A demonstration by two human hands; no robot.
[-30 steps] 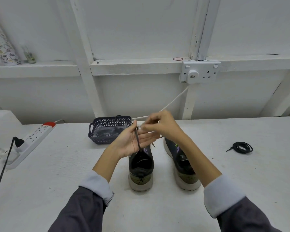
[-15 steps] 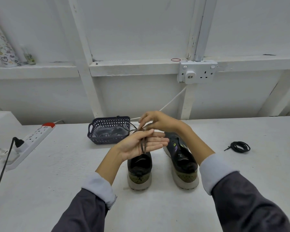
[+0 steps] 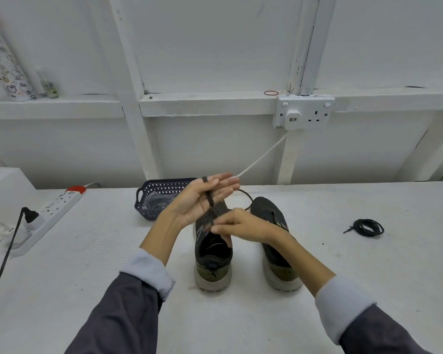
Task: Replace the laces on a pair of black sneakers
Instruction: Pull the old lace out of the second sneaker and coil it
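Observation:
Two black sneakers stand side by side on the white table (image 3: 87,264), heels toward me: the left sneaker (image 3: 212,256) and the right sneaker (image 3: 276,254). My left hand (image 3: 200,203) is raised above the left sneaker, palm up, fingers straight. A black lace (image 3: 210,198) lies across its palm and loops over its fingers. Just below it, my right hand (image 3: 241,226) pinches the same lace. A loop of that lace arcs behind toward the right sneaker. A second black lace (image 3: 367,227) lies coiled on the table at the right.
A dark perforated basket (image 3: 154,190) with plastic bags sits behind my left hand. A white power strip (image 3: 54,208) with a black plug lies at the left. A wall socket (image 3: 304,112) and its white cable (image 3: 264,157) are behind. A patterned bottle (image 3: 3,65) stands on the ledge.
My right hand has come down from above my left hand to below it, drawing the lace across the left palm. My left hand has lifted slightly and opened flatter.

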